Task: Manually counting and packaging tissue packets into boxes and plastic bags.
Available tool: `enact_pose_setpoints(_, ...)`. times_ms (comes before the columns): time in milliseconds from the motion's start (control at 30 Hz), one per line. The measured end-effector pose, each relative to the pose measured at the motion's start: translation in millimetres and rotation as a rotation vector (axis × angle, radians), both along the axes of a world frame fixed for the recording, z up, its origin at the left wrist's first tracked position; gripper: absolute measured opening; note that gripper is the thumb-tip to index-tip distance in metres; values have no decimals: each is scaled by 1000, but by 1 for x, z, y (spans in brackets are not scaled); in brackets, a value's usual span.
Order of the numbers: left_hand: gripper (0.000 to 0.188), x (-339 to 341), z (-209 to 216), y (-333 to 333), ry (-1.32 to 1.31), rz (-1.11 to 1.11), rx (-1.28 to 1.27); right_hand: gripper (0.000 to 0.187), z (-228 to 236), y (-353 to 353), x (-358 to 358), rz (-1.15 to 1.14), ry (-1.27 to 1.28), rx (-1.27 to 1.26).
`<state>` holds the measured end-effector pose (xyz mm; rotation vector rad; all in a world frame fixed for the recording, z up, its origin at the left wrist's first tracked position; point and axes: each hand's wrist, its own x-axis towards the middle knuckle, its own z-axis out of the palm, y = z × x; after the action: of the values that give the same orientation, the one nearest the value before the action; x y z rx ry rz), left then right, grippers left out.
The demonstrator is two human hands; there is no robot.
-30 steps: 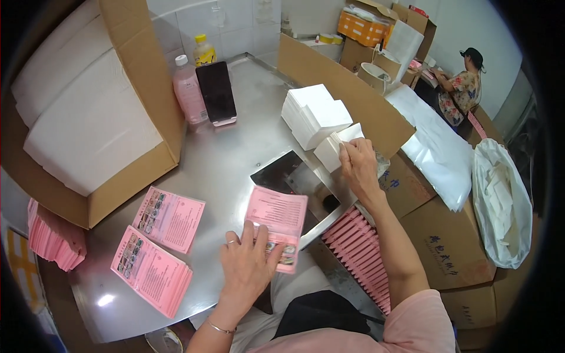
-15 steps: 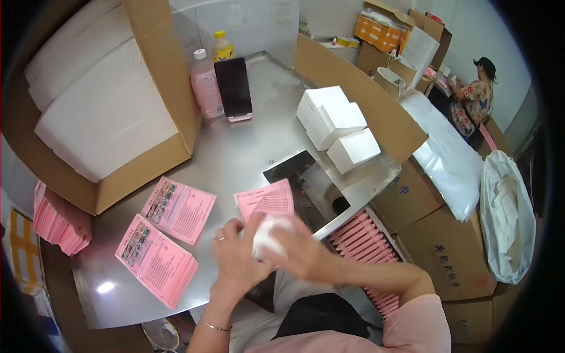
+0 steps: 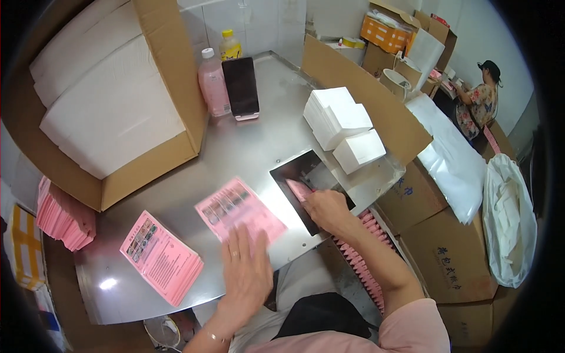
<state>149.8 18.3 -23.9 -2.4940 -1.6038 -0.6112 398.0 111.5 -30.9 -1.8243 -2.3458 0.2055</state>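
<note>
My left hand (image 3: pixel 246 267) lies with its fingers stretched out over the near edge of a pink printed paper sleeve (image 3: pixel 226 203) on the steel table. The hand is slightly smeared by motion. My right hand (image 3: pixel 329 209) reaches over the dark rectangular opening (image 3: pixel 281 172) in the tabletop, closed around a pink paper packet (image 3: pixel 299 189) that slants into it. The fingers hide much of that packet. Left of my left hand lies a stack of pink printed sleeves (image 3: pixel 160 259). Beyond the opening stand several stacks of white folded napkins (image 3: pixel 338 117).
A carton (image 3: pixel 147 176) of white napkins stands at left, near a bundle of pink sleeves (image 3: pixel 65 217). A phone (image 3: pixel 241 88) leans before two bottles (image 3: pixel 215 88). Pink packets (image 3: pixel 359 259) fill a box below the table. Another person (image 3: pixel 479 100) works at far right.
The white wad is no longer visible in my hands. My right hand has moved right to the opening with a pink packet. My left hand now lies over a pink sleeve nearer the middle.
</note>
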Motion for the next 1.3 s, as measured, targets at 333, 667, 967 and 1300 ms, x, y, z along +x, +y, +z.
enact_pose_setpoints(333, 17, 4, -2, 23, -116, 76, 11, 18, 8, 30, 86, -333, -127, 849)
enact_pose_setpoints(667, 23, 9, 0, 23, -300, -72, -38, 18, 18, 25, 93, -299, 200, 766)
enact_pose_setpoints(967, 22, 10, 2, 22, -383, -152, -70, 31, 25, 23, 93, -250, 95, 796)
enact_pose_setpoints(1300, 87, 0, -1, 20, -195, -80, -129, 38, -3, -54, -59, 450, 11, 683)
